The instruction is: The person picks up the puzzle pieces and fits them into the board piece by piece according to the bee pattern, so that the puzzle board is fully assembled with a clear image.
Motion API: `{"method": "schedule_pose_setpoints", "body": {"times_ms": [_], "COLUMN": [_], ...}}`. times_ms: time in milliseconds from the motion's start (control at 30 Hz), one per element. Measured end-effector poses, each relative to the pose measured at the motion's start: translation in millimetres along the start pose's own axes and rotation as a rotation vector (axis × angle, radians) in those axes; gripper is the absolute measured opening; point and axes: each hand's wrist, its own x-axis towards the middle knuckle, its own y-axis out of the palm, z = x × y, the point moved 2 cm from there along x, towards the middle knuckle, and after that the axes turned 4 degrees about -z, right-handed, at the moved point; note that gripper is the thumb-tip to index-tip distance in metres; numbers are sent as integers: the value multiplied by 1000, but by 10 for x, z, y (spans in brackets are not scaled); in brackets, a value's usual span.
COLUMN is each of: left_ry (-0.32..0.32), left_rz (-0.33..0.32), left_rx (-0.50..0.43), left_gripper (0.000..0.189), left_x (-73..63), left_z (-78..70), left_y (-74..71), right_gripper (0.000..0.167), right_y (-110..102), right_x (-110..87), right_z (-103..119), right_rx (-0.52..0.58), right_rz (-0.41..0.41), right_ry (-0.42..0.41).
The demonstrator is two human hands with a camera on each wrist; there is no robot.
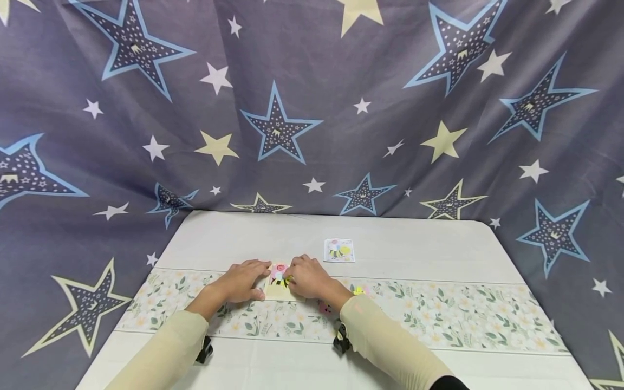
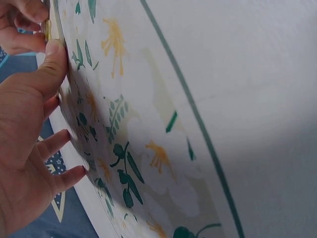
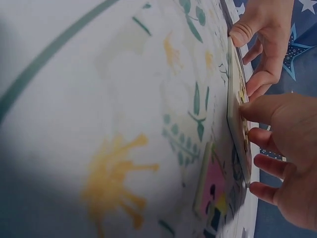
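Observation:
A small square puzzle board (image 1: 279,294) with a bee picture lies on the table between both hands. My left hand (image 1: 242,281) rests at its left side, thumb at the near corner and index finger at the far one, other fingers spread on the table. With bent fingers, my right hand (image 1: 308,277) works on the board's right part. In the right wrist view its thumb and index finger pinch a puzzle piece (image 3: 245,133) at the board's surface, mostly hidden by the fingers. A loose pink puzzle piece (image 3: 212,183) lies beside the board.
Behind the board lies a square card (image 1: 339,251) with a similar bee picture. Beside the right forearm are a yellow-and-pink piece (image 1: 359,291) and another pink piece (image 1: 325,307). A floral band (image 1: 439,314) crosses the white table, and a star-patterned curtain (image 1: 312,108) hangs behind.

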Motion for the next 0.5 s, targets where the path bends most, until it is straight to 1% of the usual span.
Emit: {"method": "schedule_pose_setpoints", "body": {"times_ms": [267, 500], "left_ry": [8, 7], "left_rz": [3, 6], "left_rx": [-13, -8], "left_gripper": [70, 69], "left_x": [1, -5], "left_z": [-8, -1], "left_y": [10, -6], "right_gripper": [31, 28], "right_y": [-51, -163], "right_x": [-68, -176], "right_z": [-17, -122], "right_rx": [23, 67], "right_rz": [8, -46], "right_ry": [-27, -50]}}
